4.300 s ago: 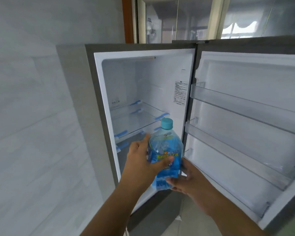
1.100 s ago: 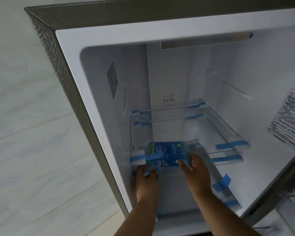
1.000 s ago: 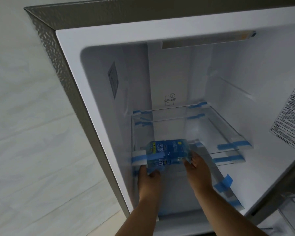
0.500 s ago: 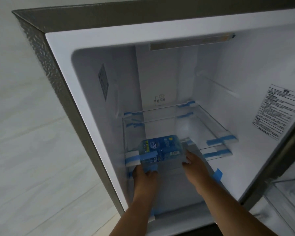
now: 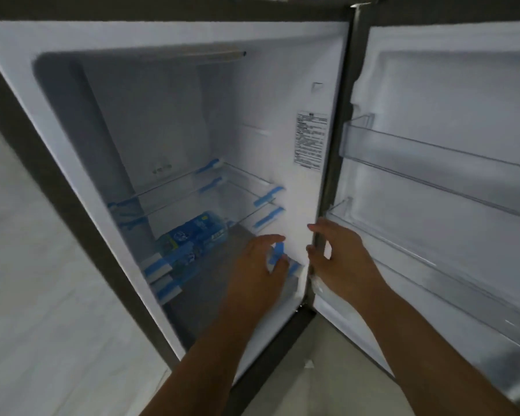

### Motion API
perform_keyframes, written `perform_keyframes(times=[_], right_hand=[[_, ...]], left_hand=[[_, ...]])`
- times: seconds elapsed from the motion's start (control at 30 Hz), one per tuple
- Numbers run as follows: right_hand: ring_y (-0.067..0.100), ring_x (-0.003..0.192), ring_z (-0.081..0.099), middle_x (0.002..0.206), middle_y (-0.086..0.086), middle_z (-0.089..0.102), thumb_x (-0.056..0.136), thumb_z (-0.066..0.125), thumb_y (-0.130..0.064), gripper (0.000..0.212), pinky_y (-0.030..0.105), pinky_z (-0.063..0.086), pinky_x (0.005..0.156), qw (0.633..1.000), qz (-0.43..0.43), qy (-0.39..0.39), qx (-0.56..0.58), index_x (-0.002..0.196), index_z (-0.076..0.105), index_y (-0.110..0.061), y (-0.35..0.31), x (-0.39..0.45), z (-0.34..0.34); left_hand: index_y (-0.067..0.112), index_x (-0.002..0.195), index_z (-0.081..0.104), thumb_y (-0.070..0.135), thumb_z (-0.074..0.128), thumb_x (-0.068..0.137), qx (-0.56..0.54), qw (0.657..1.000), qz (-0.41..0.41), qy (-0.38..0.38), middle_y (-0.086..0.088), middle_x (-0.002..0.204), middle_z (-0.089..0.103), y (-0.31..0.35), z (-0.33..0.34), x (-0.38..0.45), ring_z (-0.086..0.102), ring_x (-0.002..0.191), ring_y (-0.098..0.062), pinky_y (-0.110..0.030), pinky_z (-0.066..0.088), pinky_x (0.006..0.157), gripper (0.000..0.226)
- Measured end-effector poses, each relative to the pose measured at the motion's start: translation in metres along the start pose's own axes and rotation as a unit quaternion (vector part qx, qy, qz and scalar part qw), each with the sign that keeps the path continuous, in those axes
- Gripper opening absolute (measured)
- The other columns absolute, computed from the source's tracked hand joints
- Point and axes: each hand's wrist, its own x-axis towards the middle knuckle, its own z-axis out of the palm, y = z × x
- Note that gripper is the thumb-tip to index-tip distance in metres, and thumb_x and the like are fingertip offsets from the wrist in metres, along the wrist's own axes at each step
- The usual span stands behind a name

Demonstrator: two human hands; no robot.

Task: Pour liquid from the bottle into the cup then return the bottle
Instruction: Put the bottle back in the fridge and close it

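The bottle (image 5: 192,240) lies on its side on a low shelf (image 5: 210,283) inside the open fridge (image 5: 168,115), at the lower left of the compartment, and neither hand touches it. Judging by that, the return looks done; no cup shows here, so whether the pouring went well cannot be told from this view. The left hand (image 5: 260,265), at lower centre of the frame, is released and holds nothing, its fingers loosely bent in front of a strip of blue tape (image 5: 278,253). The right hand (image 5: 339,259), just to its right, is also released, its fingers spread near the inner edge of the open door (image 5: 433,205); whether they touch that edge is unclear. What seems left is to close the door. Above the bottle sit two clear shelves (image 5: 231,187) fixed with more blue tape, and a printed label (image 5: 311,139) is stuck on the right inner wall. The door's clear racks (image 5: 433,151) carry nothing visible. Nothing seems to block the door's swing except the two forearms reaching across the opening.
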Motion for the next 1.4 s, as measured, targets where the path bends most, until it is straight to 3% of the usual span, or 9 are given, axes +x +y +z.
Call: perform_keyframes(times=[0.1,0.17,0.27,0.43,0.6,0.8,1.0,1.17,1.4], right_hand=[[0.024,0.137,0.050,0.148,0.001,0.056,0.094,0.072,-0.026,0.044,0.025,0.024,0.114,0.994,0.024,0.066,-0.088,0.137,0.063,-0.023,0.010,-0.052,-0.038],[0.021,0.137,0.049,0.149,-0.001,0.055,0.094,0.072,-0.029,0.042,0.025,0.024,0.112,0.985,0.056,0.108,-0.122,0.136,0.064,-0.024,0.015,-0.084,-0.072],[0.021,0.137,0.048,0.147,-0.004,0.056,0.095,0.069,-0.029,0.039,0.025,0.025,0.111,0.965,0.113,0.171,-0.162,0.134,0.063,-0.025,0.032,-0.125,-0.121],[0.025,0.132,0.050,0.141,-0.001,0.059,0.092,0.070,-0.023,0.040,0.027,0.030,0.108,0.932,0.184,0.236,-0.206,0.132,0.064,-0.022,0.057,-0.187,-0.180],[0.025,0.135,0.045,0.144,-0.003,0.054,0.094,0.068,-0.030,0.046,0.034,0.034,0.113,0.914,0.249,0.233,-0.219,0.139,0.057,-0.025,0.072,-0.228,-0.211],[0.022,0.141,0.037,0.153,-0.002,0.046,0.097,0.065,-0.033,0.055,0.033,0.035,0.113,0.911,0.280,0.235,-0.192,0.148,0.045,-0.023,0.087,-0.251,-0.237],[0.019,0.148,0.032,0.165,0.003,0.026,0.097,0.068,-0.030,0.078,0.025,0.026,0.112,0.936,0.225,0.246,-0.111,0.160,0.024,-0.017,0.080,-0.239,-0.255],[0.020,0.157,0.007,0.172,0.000,-0.001,0.096,0.069,-0.036,0.098,0.029,0.011,0.119,0.946,0.165,0.272,-0.057,0.164,0.001,-0.019,0.073,-0.226,-0.274],[0.022,0.157,0.018,0.172,-0.009,0.001,0.092,0.072,-0.045,0.111,0.056,0.027,0.123,0.966,0.131,0.214,0.059,0.158,-0.016,-0.043,0.042,-0.225,-0.272]], left_hand=[[0.016,0.142,0.061,0.025,0.062,0.105,-0.009,0.994,0.073,-0.086,0.004,0.142,0.062,0.033,0.031,-0.010,0.051,0.130,-0.004,-0.026,0.035,0.121,0.038],[0.021,0.147,0.057,0.033,0.058,0.106,0.013,0.979,0.158,-0.127,0.003,0.153,0.057,0.070,0.057,-0.020,0.049,0.139,-0.009,-0.040,0.033,0.126,0.043],[0.032,0.156,0.046,0.040,0.052,0.107,0.094,0.938,0.283,-0.175,0.011,0.164,0.043,0.129,0.094,-0.040,0.039,0.152,-0.013,-0.042,0.029,0.128,0.050],[0.029,0.166,0.026,0.042,0.049,0.108,0.159,0.877,0.388,-0.235,0.007,0.173,0.025,0.199,0.155,-0.076,0.020,0.161,-0.018,-0.044,0.024,0.127,0.064],[0.025,0.167,0.021,0.052,0.045,0.108,0.171,0.874,0.344,-0.297,0.002,0.175,0.020,0.205,0.210,-0.105,0.007,0.163,-0.021,-0.046,0.012,0.131,0.070],[0.021,0.160,0.033,0.062,0.041,0.105,0.123,0.904,0.294,-0.283,-0.002,0.171,0.026,0.200,0.219,-0.118,0.007,0.163,-0.020,-0.046,0.025,0.129,0.069],[0.020,0.148,0.047,0.065,0.045,0.102,0.091,0.927,0.256,-0.259,-0.004,0.167,0.033,0.199,0.216,-0.125,0.013,0.161,-0.018,-0.040,0.029,0.127,0.065],[0.025,0.127,0.056,0.075,0.048,0.094,0.082,0.950,0.218,-0.207,-0.003,0.161,0.043,0.182,0.205,-0.140,0.021,0.159,-0.015,-0.036,0.039,0.118,0.061],[0.021,0.120,0.053,0.049,0.049,0.106,0.067,0.978,0.160,-0.112,0.000,0.171,0.026,0.149,0.161,-0.180,0.014,0.161,-0.010,-0.015,0.028,0.097,0.032]])
